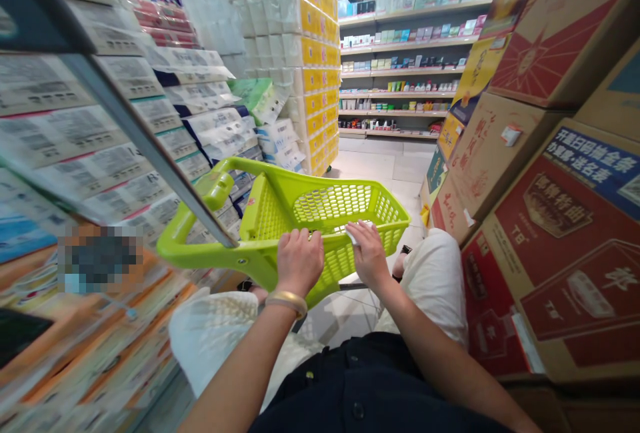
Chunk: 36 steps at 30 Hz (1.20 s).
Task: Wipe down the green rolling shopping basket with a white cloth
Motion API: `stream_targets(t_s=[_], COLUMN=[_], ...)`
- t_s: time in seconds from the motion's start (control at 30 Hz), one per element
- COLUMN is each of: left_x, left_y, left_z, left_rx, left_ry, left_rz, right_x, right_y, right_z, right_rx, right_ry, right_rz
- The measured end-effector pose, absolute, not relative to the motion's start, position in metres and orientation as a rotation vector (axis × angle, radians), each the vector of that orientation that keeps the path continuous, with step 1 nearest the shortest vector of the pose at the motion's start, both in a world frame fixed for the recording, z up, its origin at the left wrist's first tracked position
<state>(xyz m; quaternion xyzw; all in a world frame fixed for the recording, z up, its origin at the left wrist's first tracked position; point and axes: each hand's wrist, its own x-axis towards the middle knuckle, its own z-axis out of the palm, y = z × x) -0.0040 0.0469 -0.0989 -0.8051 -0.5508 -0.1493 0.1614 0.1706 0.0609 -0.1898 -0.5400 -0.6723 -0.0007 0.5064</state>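
A lime-green plastic shopping basket (345, 186) with perforated sides stands tilted before my knees. A metal rod (150, 133) rises from its left side toward a dark grip at the upper left. My left hand (300, 260), a gold-coloured bangle on its wrist, is closed over the near rim. Farther right along that rim, my right hand (369, 252) presses a small white cloth (354, 233) against the plastic. Most of the cloth is hidden under the fingers. Nothing clearly shows inside the basket.
Stacked cartons (565, 246) rise close on my right. Packs of paper goods (195, 86) line the left, with a tall yellow-and-white stack (317, 60) behind the basket. Shelves of small products (405, 66) stand across the tiled floor (385, 160).
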Motion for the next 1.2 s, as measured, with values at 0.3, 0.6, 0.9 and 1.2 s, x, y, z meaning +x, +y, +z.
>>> stream_targets(t_s=[0.3,0.6,0.9,1.2], left_x=[-0.005,-0.003,-0.003,-0.013], left_y=[0.049,0.044,0.044,0.049], left_z=[-0.102,-0.103,-0.105,-0.105], left_rx=[-2.229,-2.225,-2.206,-2.236], left_ry=[-1.513,-1.479,-1.459,-1.438], left_rz=[-0.385,-0.403,-0.413,-0.429], right_x=[0.207,0.19,0.192,0.235], right_y=[0.067,0.061,0.061,0.069], right_z=[-0.197,-0.196,-0.197,-0.206], right_rx=[-1.446,-1.3,-1.331,-1.464], right_ry=[-1.436,-1.607,-1.574,-1.389], right_rz=[-0.041,-0.036,-0.061,-0.124])
